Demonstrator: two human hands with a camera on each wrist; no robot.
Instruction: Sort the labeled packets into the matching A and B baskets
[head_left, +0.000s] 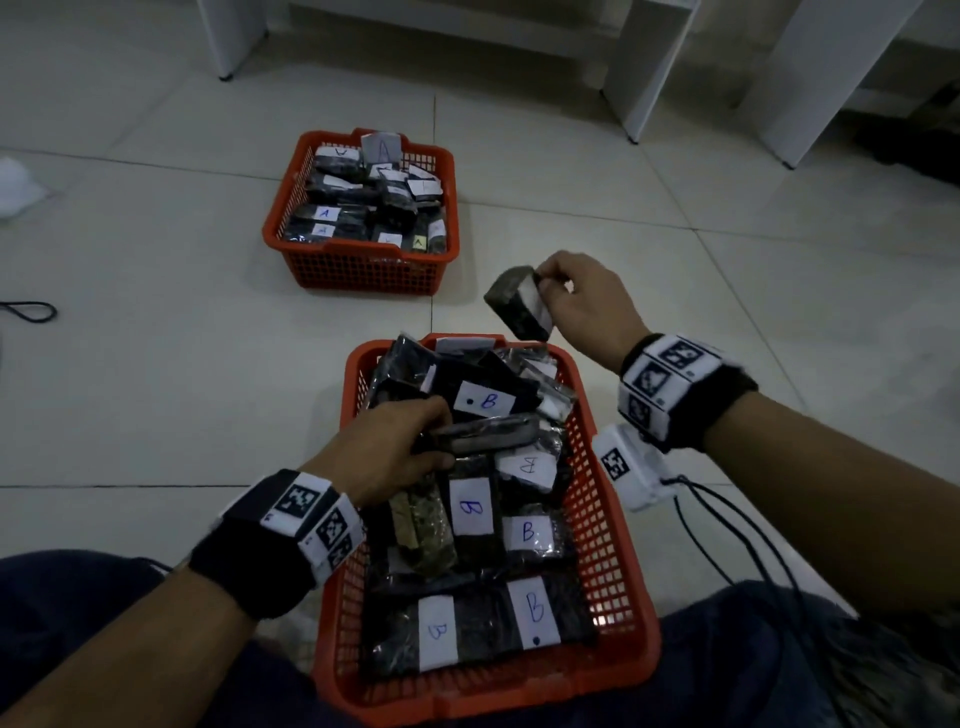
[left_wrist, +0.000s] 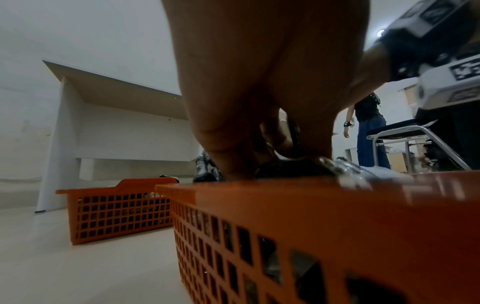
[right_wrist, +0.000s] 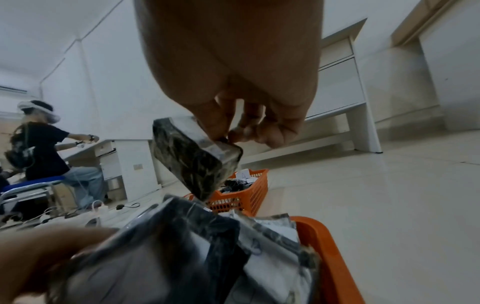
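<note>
Packet (head_left: 521, 304) in transit: a dark, foil-wrapped block with a white label, held in the air just beyond the far right corner of the near basket (head_left: 605, 525) and short of the far basket (head_left: 363, 270). The label's letter is not legible in any view.

Risk one, drop. The right hand (head_left: 584, 306) holds the packet only by a pinch of thumb and fingertips at one end; the right wrist view shows the block hanging tilted, its free end down. The wrapper looks slick, so a slip seems possible, and the packet would fall on the floor (head_left: 156, 364) or back among the B packets.

Risk two, missort. The far basket carries an A card and A-labelled packets; the near one shows mostly B labels. With the letter unreadable, a wrong destination cannot be ruled out.

Risk three, disturbance. The left hand (head_left: 387, 449) is low in the near basket, fingers curled round a second dark packet (head_left: 493, 434) lying on the heap. Lifting it may drag neighbours over the rim.

Pose: right forearm raised and reaching forward, wrist bent down; left forearm crossing the near basket's left wall, palm down.
</note>
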